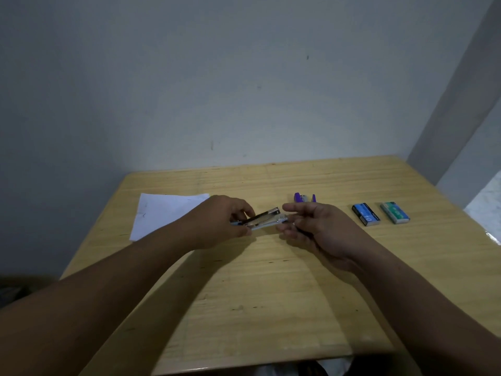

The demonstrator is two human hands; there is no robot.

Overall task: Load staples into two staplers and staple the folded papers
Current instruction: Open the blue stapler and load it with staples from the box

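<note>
the wooden desk (271, 294) carries white folded papers (165, 213) far left. over its middle the left hand (219, 221) grips an opened blue stapler (267, 219), while the right hand (317, 229) hangs loosely curled at the stapler's front end; whether it holds anything i cannot tell. far right lie a purple stapler (304, 197), a blue staple box (366, 214) and a green staple box (395, 212).

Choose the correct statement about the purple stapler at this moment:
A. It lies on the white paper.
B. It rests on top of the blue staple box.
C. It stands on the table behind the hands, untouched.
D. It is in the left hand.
C. The purple stapler sits on the table beyond both hands, while the left hand holds a different, opened stapler.
</note>
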